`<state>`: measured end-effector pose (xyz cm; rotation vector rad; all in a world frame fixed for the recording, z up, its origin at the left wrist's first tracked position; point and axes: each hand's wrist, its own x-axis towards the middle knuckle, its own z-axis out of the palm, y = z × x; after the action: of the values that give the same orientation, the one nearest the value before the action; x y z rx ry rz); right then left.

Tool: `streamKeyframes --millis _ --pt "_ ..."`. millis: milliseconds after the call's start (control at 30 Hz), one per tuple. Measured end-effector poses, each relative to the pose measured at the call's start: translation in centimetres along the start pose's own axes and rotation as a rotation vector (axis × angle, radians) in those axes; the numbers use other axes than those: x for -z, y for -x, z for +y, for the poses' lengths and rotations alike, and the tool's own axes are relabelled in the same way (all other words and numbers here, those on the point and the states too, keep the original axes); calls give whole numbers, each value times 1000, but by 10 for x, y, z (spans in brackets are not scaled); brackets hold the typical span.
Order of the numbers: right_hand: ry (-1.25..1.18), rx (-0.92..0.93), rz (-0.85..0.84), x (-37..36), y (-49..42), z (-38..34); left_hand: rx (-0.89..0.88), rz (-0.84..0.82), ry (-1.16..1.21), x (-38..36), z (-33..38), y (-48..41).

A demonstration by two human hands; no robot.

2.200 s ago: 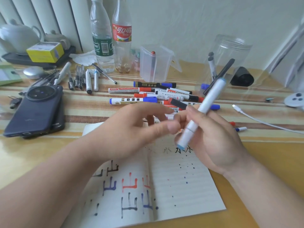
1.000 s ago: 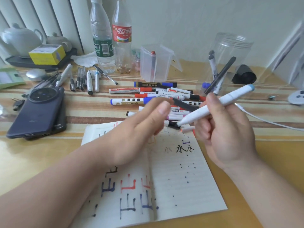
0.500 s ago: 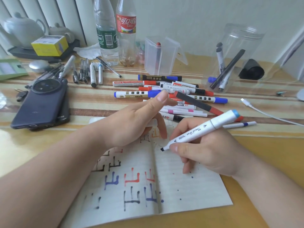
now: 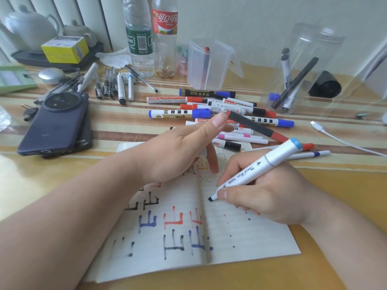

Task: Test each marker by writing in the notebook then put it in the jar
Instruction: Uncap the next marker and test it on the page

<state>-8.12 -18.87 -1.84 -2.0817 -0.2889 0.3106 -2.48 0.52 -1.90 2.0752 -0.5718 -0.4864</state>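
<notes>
My right hand grips a white marker with a light-blue end. Its dark tip touches the right page of the open notebook, close to the spine. My left hand hovers over the notebook's top edge, thumb stretched out and fingers curled down. A white bit, apparently the marker's cap, peeks out under those fingers. The left page carries blue, red and black test strokes. The clear jar stands at the back right with a few markers inside. A pile of loose markers lies behind the notebook.
Two stacked phones lie at the left, with pens behind them. Two bottles, a clear lidded box, a teapot and a yellow box stand along the back. A white cable runs at the right.
My right hand turned the marker around and brought it down from mid-air; its uncapped tip now rests on the right page. My left hand drew apart from it and stays over the notebook.
</notes>
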Motion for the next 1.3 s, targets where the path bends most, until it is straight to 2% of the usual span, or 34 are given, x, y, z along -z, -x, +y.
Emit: streamKeyframes --millis 267,367,500,700,900,1100,1300 --pt "-80 50 12 -1 0 1 5 12 16 0 -2 -1" --pt "-7 53 31 -3 -1 1 0 37 28 0 -4 -2" --pt "-22 0 54 -1 -2 2 0 10 17 0 -2 -1" --pt "-40 4 -64 0 1 -3 1 10 37 -1 -2 -2" --pt "-88 -37 93 0 -3 2 -12 15 57 -2 -1 -1" --pt "-47 -59 42 -1 -5 0 -10 17 13 -2 -5 -2" --pt "6 -49 59 -1 -14 4 -35 4 40 -1 -5 -1"
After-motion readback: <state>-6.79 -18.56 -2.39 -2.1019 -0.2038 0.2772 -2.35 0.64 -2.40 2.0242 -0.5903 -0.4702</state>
